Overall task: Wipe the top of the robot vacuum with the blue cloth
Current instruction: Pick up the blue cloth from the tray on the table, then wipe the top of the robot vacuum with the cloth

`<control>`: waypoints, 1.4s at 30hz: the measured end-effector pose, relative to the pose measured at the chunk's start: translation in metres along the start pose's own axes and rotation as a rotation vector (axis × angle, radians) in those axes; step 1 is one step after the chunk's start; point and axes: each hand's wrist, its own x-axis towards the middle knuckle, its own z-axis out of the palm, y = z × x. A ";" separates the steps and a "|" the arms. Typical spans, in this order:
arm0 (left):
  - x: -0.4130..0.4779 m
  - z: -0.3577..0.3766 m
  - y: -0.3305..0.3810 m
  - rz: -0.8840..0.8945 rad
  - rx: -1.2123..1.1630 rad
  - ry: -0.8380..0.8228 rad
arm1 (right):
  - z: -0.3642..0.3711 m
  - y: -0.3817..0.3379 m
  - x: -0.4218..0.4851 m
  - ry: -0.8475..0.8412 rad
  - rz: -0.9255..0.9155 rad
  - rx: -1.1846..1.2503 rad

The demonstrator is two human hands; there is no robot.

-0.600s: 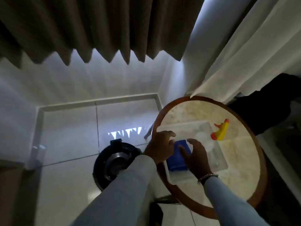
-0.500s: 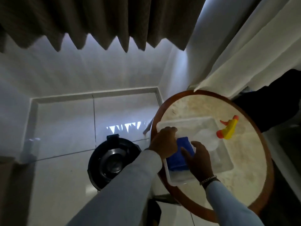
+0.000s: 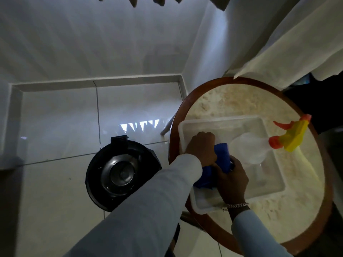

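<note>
At the centre right of the frame: I see both hands down inside the translucent white plastic tray [image 3: 274,190], which sits on the round table with a pale marbled top and a dark wooden rim [image 3: 256,101].
Left hand: my view shows the left hand [image 3: 203,147] curled shut into a fist on the upper part of the crumpled blue cloth [image 3: 221,156], knuckles up, its pale sleeve running down to the lower left of the frame.
Right hand: the right hand [image 3: 232,180] is folded over the lower part of the same cloth, fingers clamped on it (a silver chain bracelet [image 3: 235,205] shows at the wrist).
Cloth: bunched between the two hands, inside the tray near its left wall; I cannot tell whether it touches the tray floor.
Spray bottle: a clear plastic spray bottle with a yellow and orange trigger head [image 3: 289,138] lies on its side just right of the hands, body in the tray, head over the tray's right rim.
Robot vacuum: the round black robot vacuum with a shiny dished top [image 3: 120,173] sits on the white tiled floor [image 3: 55,127] at centre left, beside the table and well apart from the cloth.
Upper right: cream curtains [image 3: 287,34] hang to the table's far edge.
</note>
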 end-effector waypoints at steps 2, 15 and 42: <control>-0.008 -0.005 0.002 0.055 -0.112 0.061 | -0.011 -0.010 -0.005 0.022 0.031 0.094; -0.122 -0.064 -0.098 -0.078 -0.830 0.435 | 0.017 -0.107 -0.071 -0.247 -0.237 0.544; -0.126 0.003 -0.372 -0.066 0.440 0.014 | 0.297 0.000 -0.091 -0.293 -0.660 -0.348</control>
